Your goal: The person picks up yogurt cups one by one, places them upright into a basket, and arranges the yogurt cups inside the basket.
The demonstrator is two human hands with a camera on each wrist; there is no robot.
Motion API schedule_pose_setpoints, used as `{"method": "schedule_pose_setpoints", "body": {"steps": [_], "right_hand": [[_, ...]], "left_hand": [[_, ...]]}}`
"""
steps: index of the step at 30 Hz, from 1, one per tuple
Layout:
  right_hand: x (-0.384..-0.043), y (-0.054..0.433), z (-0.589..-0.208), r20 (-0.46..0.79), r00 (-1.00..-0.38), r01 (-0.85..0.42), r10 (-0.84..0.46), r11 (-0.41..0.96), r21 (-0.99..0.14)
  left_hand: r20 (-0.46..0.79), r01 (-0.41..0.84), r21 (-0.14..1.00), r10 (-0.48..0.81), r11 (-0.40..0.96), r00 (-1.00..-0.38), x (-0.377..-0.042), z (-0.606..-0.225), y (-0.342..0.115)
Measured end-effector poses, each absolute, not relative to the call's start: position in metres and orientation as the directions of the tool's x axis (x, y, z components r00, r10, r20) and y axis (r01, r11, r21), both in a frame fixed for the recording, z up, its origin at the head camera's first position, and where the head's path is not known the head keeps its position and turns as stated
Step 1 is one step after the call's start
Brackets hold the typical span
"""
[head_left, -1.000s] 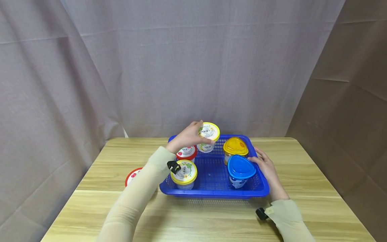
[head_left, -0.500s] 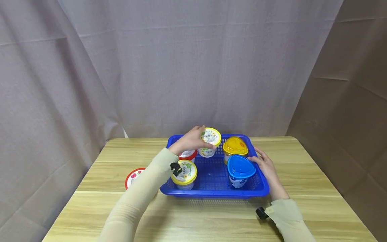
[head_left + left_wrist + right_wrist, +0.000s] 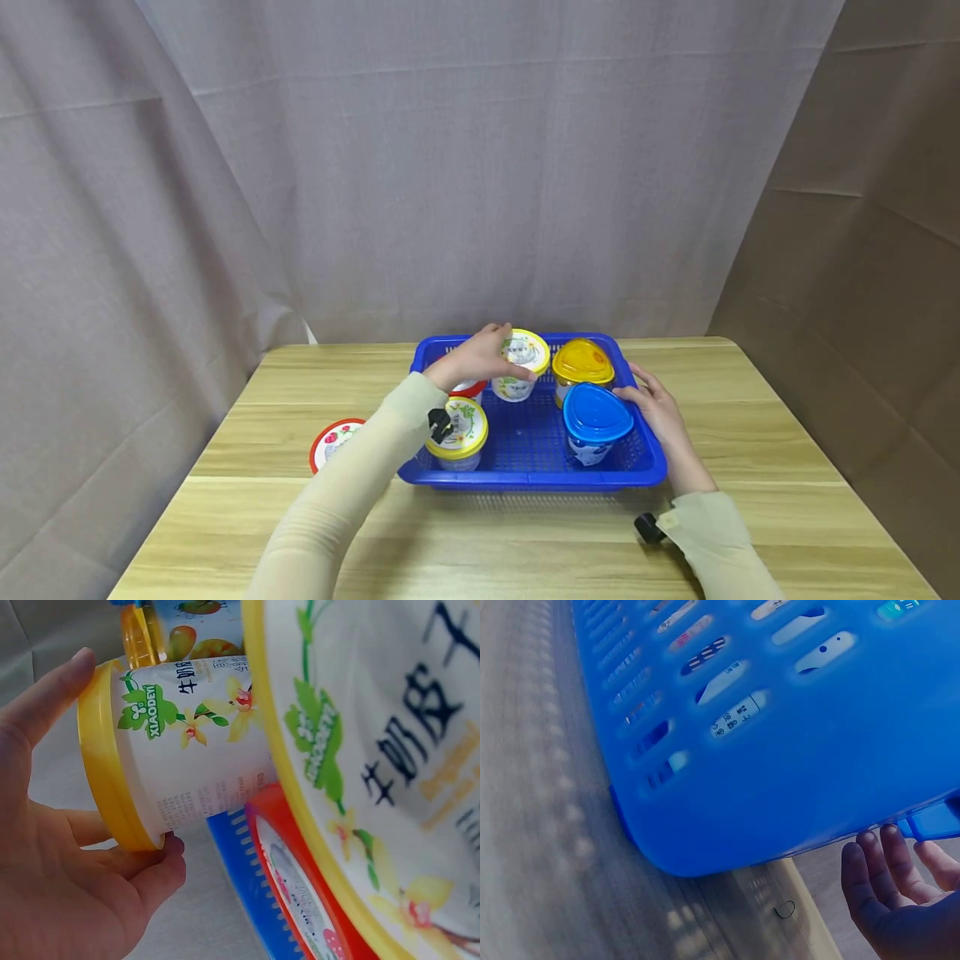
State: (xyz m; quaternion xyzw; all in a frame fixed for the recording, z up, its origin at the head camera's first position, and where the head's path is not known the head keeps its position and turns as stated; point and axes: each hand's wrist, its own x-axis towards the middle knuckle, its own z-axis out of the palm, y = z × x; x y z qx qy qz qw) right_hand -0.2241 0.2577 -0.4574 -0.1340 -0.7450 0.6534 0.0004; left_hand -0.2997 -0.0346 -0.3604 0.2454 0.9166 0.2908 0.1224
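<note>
My left hand (image 3: 478,358) grips a white tub (image 3: 527,350) by its yellow lid, thumb on one side and fingers on the other. The tub is upright inside the back of the blue plastic basket (image 3: 525,479); whether it touches the bottom I cannot tell. Below my left wrist are a second yellow-lidded tub (image 3: 459,429) and a red-lidded tub (image 3: 471,392), partly hidden by the hand. My right hand (image 3: 663,421) holds the basket's right rim, its fingers (image 3: 891,862) against the outer side. Near it stand a blue-lidded cup (image 3: 597,415) and a yellow-lidded cup (image 3: 582,363).
Another red-lidded tub (image 3: 333,442) sits on the wooden table (image 3: 480,550) left of the basket, partly hidden by my left sleeve. A grey curtain (image 3: 510,167) hangs behind the table, with a brown cloth (image 3: 862,292) on the right.
My left hand has lowered the yellow-lidded tub into the back of the basket, moving slightly right and nearer. The right hand stays on the basket rim.
</note>
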Motion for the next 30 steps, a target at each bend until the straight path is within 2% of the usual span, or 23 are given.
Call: {"method": "schedule_pose_setpoints", "body": {"steps": [5,18,30], "right_hand": [[-0.222,0.256,-0.453,-0.197,-0.962,0.214,0.188,0.075,-0.974],[-0.215,0.249,-0.44,-0.204,-0.961,0.223,0.187,0.091,-0.97],[-0.225,0.256,-0.456,-0.177,-0.964,0.202,0.198,0.114,-0.973]], "left_hand": [[-0.08,0.396,0.575,0.53,0.716,-0.844,-0.301,-0.364,-0.035],[-0.087,0.424,0.513,0.536,0.746,-0.84,-0.3,-0.375,-0.033],[-0.096,0.44,0.476,0.542,0.761,-0.835,-0.3,-0.376,-0.032]]}}
